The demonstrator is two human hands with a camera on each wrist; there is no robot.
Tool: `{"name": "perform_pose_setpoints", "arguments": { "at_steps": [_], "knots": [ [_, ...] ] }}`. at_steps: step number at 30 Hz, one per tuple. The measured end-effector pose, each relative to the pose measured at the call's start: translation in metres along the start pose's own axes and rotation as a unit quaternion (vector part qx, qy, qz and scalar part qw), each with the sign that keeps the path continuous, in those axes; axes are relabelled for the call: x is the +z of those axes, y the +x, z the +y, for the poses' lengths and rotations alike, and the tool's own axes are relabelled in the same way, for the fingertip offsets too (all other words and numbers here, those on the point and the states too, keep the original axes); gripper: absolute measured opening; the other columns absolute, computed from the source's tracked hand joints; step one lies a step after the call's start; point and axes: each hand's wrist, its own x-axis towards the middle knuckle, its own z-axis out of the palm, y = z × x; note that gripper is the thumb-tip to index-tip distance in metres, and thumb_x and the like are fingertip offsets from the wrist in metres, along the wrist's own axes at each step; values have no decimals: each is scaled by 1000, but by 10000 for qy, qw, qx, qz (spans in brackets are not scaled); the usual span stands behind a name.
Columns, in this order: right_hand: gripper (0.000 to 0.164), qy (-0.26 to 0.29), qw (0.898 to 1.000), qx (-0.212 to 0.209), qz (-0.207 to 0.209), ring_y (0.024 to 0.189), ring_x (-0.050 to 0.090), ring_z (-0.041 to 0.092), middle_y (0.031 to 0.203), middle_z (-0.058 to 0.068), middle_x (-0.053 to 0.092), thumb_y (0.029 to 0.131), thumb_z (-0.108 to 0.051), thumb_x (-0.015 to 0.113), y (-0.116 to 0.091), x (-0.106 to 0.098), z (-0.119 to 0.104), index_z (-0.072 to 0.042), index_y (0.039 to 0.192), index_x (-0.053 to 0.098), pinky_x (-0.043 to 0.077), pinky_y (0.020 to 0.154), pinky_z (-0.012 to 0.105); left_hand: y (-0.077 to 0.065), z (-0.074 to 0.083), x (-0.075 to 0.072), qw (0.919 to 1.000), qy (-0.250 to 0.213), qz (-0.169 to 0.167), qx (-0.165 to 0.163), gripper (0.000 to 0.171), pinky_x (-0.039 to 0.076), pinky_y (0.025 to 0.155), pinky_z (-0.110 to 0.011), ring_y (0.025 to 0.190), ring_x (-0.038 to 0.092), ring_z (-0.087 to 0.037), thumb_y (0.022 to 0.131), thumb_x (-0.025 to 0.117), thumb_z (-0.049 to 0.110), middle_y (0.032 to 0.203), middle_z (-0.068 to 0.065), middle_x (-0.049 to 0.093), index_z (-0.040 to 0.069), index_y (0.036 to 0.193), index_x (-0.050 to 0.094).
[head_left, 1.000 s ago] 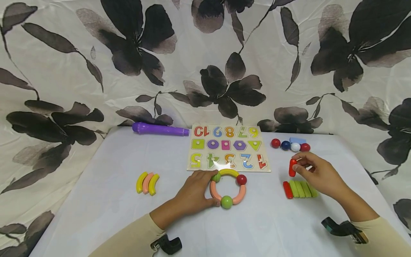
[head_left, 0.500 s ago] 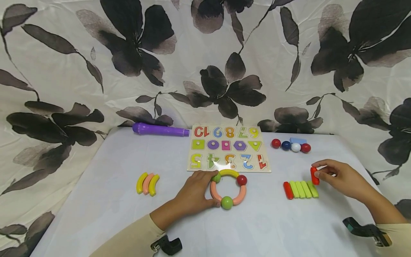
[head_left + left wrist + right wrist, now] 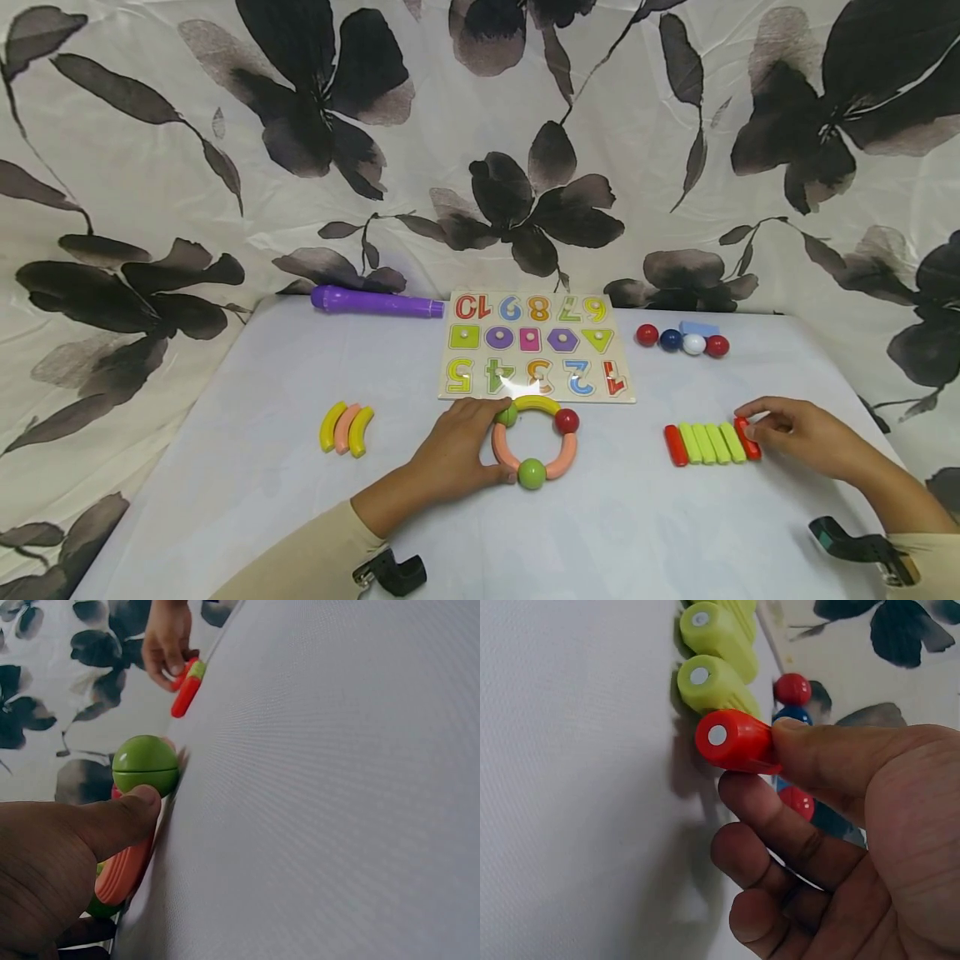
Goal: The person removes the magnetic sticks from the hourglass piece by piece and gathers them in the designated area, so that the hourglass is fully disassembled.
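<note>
In the head view my left hand (image 3: 457,446) grips the left side of a ring of curved pieces and balls (image 3: 561,458). The thumb touches the near green ball (image 3: 146,761), and the fingertips reach the far green ball (image 3: 507,415). A coral curved piece (image 3: 126,871) lies inside that grip. My right hand (image 3: 806,433) pinches a red rod (image 3: 735,741) between thumb and index finger, at the right end of a row of light green rods (image 3: 708,443). Another red rod (image 3: 676,446) ends the row on the left. White discs show on the rod ends in the right wrist view.
A number puzzle board (image 3: 536,346) lies behind the ring, beside a purple microphone-shaped tube (image 3: 378,302). Red, blue and white balls (image 3: 693,344) line up at back right by a light blue block (image 3: 699,327). Yellow and coral curved pieces (image 3: 347,428) lie at left.
My right hand has carried the red rod right, then down and toward me, to the right end of the green row. The left hand and the ring stay put.
</note>
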Motion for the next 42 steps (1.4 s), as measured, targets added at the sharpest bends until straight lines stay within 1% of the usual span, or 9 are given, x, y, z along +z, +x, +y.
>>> {"name": "perform_pose_setpoints", "arguments": {
  "at_steps": [7,15,19,21,23,28,32,37,42],
  "knots": [
    [34,-149,9999,40,-69,89,63,24,100,7,71,97,-19,71,1,4,-1,-1,125,66,55,75,42,-1,0,1,10000,-26,15,7,99,33,116,-48,136,44,-23,74,89,52,145,-3,54,14,154,44],
    [45,-319,9990,285,-106,81,58,21,91,2,67,96,-25,71,0,5,-7,5,128,60,51,69,36,-1,1,1,10000,-28,58,32,98,34,115,-48,135,45,-23,74,89,52,143,-3,55,14,153,45],
    [48,-586,9974,419,88,74,54,21,86,3,62,96,-26,70,-1,4,-19,8,128,58,48,62,34,-1,1,1,10000,-5,78,61,98,35,115,-47,134,45,-23,73,89,52,143,-2,55,14,153,46],
    [49,-702,9964,417,238,73,53,21,86,5,61,97,-28,69,0,5,-30,8,129,59,47,60,34,-1,1,2,9999,12,96,80,99,34,115,-46,134,45,-22,73,90,52,143,-2,55,14,153,46],
    [47,-782,9958,261,399,76,53,22,88,5,62,97,-28,70,1,8,-44,6,128,61,50,62,35,-1,0,2,9999,27,112,82,99,34,115,-46,135,45,-22,73,90,52,143,-2,55,14,153,45],
    [37,-849,9928,-544,648,89,59,24,94,0,67,94,-24,74,8,27,-87,-1,123,68,57,76,46,0,0,2,9999,28,112,23,99,35,115,-46,134,45,-22,72,90,51,144,-2,55,14,153,45],
    [38,-789,9905,-980,553,90,60,20,96,-4,67,93,-25,77,17,49,-118,-6,124,69,57,78,44,-1,0,1,10000,-3,90,-28,100,35,115,-46,134,45,-22,72,91,49,144,-2,54,14,153,45],
    [52,-707,9914,-1041,354,98,63,19,103,-4,69,92,-37,77,25,81,-149,-14,136,62,58,84,45,-1,1,1,9999,-15,90,-41,99,34,115,-46,135,45,-22,72,91,49,144,-3,55,14,152,46],
    [59,-653,9906,-1179,246,102,64,19,106,-4,70,93,-41,75,30,104,-168,-19,144,56,57,87,45,-2,1,-1,10000,-92,28,-27,99,32,117,-47,137,43,-25,72,91,50,145,-5,53,12,152,45]
  ]
}}
